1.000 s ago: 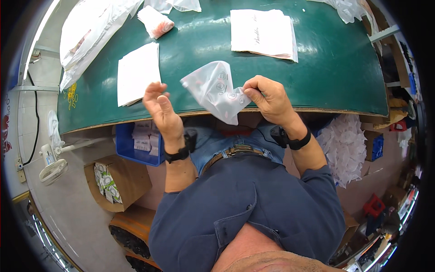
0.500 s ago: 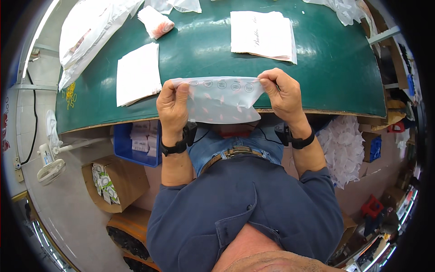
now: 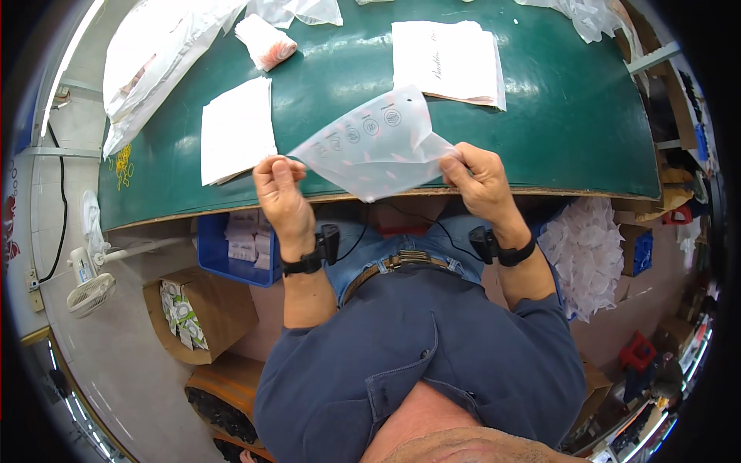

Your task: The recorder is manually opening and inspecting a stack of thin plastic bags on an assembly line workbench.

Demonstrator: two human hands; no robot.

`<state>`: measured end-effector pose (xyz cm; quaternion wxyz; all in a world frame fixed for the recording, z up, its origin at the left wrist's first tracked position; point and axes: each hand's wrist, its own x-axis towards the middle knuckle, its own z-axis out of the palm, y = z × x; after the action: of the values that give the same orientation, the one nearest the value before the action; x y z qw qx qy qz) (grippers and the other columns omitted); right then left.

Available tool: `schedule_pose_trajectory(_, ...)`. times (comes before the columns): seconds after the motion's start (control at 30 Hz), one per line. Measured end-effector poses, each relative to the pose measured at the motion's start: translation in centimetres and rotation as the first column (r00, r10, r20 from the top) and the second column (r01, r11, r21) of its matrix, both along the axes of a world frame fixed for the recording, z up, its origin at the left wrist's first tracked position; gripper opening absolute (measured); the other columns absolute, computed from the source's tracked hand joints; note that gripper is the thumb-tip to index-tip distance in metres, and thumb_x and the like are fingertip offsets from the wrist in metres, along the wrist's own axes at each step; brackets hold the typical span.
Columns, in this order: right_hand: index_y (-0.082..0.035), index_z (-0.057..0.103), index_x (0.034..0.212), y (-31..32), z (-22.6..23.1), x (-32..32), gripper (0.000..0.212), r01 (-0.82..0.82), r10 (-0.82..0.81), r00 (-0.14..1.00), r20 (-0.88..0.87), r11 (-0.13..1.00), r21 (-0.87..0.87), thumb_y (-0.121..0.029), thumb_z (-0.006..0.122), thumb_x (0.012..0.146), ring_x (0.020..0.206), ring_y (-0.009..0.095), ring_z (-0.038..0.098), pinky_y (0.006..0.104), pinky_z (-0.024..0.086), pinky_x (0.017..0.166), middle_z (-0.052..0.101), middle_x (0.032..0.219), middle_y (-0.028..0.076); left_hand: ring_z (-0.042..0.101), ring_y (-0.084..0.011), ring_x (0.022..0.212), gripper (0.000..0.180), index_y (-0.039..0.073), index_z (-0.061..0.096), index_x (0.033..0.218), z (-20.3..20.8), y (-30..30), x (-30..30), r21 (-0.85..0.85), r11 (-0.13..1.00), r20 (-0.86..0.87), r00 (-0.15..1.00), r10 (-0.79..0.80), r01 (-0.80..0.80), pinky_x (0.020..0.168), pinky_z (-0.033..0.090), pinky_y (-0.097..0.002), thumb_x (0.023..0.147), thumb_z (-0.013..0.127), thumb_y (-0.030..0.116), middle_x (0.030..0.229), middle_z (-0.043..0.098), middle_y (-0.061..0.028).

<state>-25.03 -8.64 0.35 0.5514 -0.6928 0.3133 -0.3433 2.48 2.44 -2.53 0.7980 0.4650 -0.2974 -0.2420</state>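
A frosted, see-through plastic bag (image 3: 378, 154) with dark round symbols and small pink marks is stretched slantwise over the table's near edge. My right hand (image 3: 480, 181) pinches one corner between thumb and fingers. At the opposite corner my left hand (image 3: 282, 193) has its thumb and fingertips on the bag's narrow tip; the exact grip there is partly hidden. A stack of flat white bags (image 3: 239, 131) lies just beyond my left hand. Farther off, past my right hand, rests another flat white stack (image 3: 448, 62) with dark script on it.
The green table (image 3: 340, 77) also carries a rolled bundle (image 3: 266, 42), a large white plastic sack (image 3: 154, 69) and yellow rubber bands (image 3: 123, 166). Below its edge are a blue crate (image 3: 235, 247) with packets, a cardboard box (image 3: 204, 312), a fan (image 3: 89, 289) and heaped clear bags (image 3: 584, 258).
The bag has swung from hanging level to a slant, its printed edge rising at the right. My right hand has moved to a lower corner; my left hand has shifted slightly left and down.
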Motion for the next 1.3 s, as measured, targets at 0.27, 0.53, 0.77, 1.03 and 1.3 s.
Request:
schedule_pose_trajectory(0.27,0.002,0.062,0.081,-0.9,2.8,0.6,0.019,-0.317,0.252,0.948,-0.195,0.817,-0.483,-0.01,0.068,0.095,0.057,0.019,0.05,0.0338,0.042,0.054,0.056,0.066,0.012,0.057,-0.0076,0.085,0.029,0.001,0.06,0.121,5.1,-1.9,0.4,0.155,0.986,0.878,0.467,-0.108,-0.064,0.077,0.047,-0.0208,0.104,0.064,0.024,0.1,0.065,-0.003)
schedule_pose_trajectory(0.53,0.001,0.061,0.081,-1.7,2.1,-0.7,0.026,-0.203,0.167,0.972,-0.168,0.952,-0.228,-0.018,0.069,0.098,0.06,0.01,0.048,0.0292,0.04,0.056,0.053,0.066,0.003,0.053,-0.0058,0.075,0.025,0.002,0.063,0.109,1.3,-1.3,-1.4,0.26,0.936,0.304,0.899,-0.315,0.24,0.067,0.045,-0.0212,0.103,0.065,0.026,0.083,0.061,0.0026)
schedule_pose_trajectory(0.77,-0.003,0.061,0.079,-2.6,-0.2,-0.3,0.027,-0.067,0.063,0.997,0.052,0.994,0.084,-0.018,0.068,0.1,0.063,0.005,0.047,0.0247,0.038,0.054,0.053,0.067,-0.003,0.053,-0.0055,0.074,0.023,0.002,0.062,0.103,-0.3,0.5,-1.8,0.436,0.823,0.201,0.852,-0.483,0.363,0.065,0.045,-0.0223,0.104,0.064,0.026,0.08,0.059,0.0036)
schedule_pose_trajectory(1.03,-0.004,0.062,0.084,-3.2,-1.9,1.5,0.029,0.089,-0.086,0.992,0.094,0.996,-0.02,-0.025,0.065,0.103,0.063,0.004,0.048,0.0209,0.039,0.056,0.055,0.071,-0.004,0.05,-0.0058,0.07,0.023,0.003,0.059,0.1,-1.5,1.5,-2.2,0.426,0.863,0.268,0.873,-0.408,0.272,0.064,0.044,-0.0226,0.102,0.067,0.024,0.079,0.057,0.0036)
schedule_pose_trajectory(1.3,-0.005,0.062,0.091,-2.2,-0.8,4.6,0.027,-0.031,0.028,0.998,0.06,0.998,0.048,-0.028,0.063,0.104,0.064,0.005,0.051,0.0204,0.043,0.06,0.057,0.073,-0.004,0.048,-0.0046,0.067,0.018,0.003,0.061,0.098,-0.9,2.7,-0.9,0.429,0.875,0.114,0.947,-0.3,0.225,0.061,0.043,-0.0215,0.1,0.069,0.02,0.075,0.056,0.0039)
